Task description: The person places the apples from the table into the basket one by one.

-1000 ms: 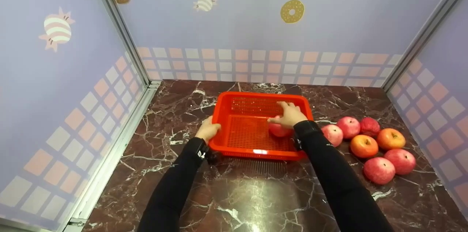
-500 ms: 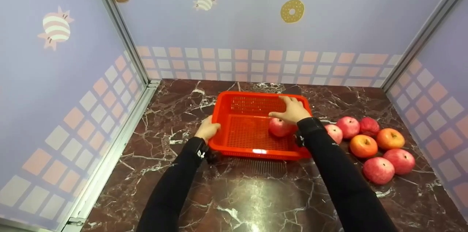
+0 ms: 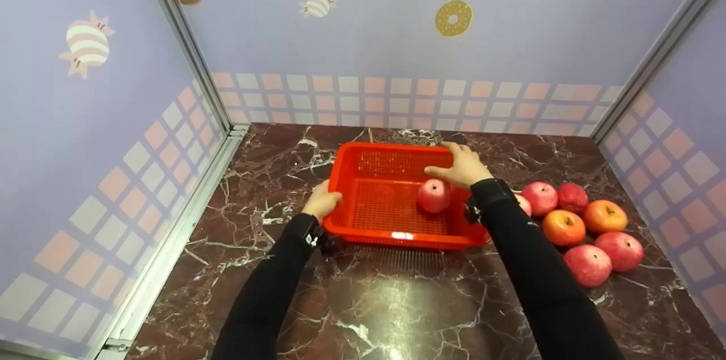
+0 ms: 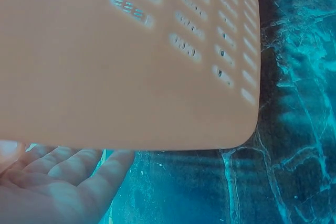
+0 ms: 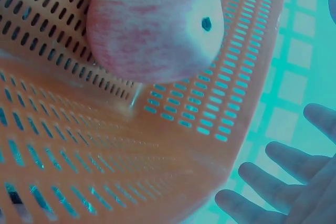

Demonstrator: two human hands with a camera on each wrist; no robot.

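A red plastic basket (image 3: pixel 385 207) with slotted walls sits on the marbled table, and a single pinkish-red apple (image 3: pixel 434 196) lies in its right half. My left hand (image 3: pixel 321 202) grips the basket's left rim, thumb on top; in the left wrist view its fingers (image 4: pixel 73 163) reach beneath the rim. Over the basket's right back corner, my right hand (image 3: pixel 464 167) is spread with thumb and fingers apart, holding nothing. The right wrist view has the apple (image 5: pixel 157 27) inside the basket, with the right fingers (image 5: pixel 296 161) straight and away from it.
Right of the basket lie several pinkish-red apples (image 3: pixel 588 265), two orange-yellow fruits (image 3: pixel 564 227) and a darker red wrinkled fruit (image 3: pixel 573 197). Patterned panels wall in the marbled table (image 3: pixel 363 314) at the back (image 3: pixel 385 54) and both sides.
My right hand has let go of the apple, leaving it in the basket, and has lifted away to the right. The left hand and basket stay nearly still.
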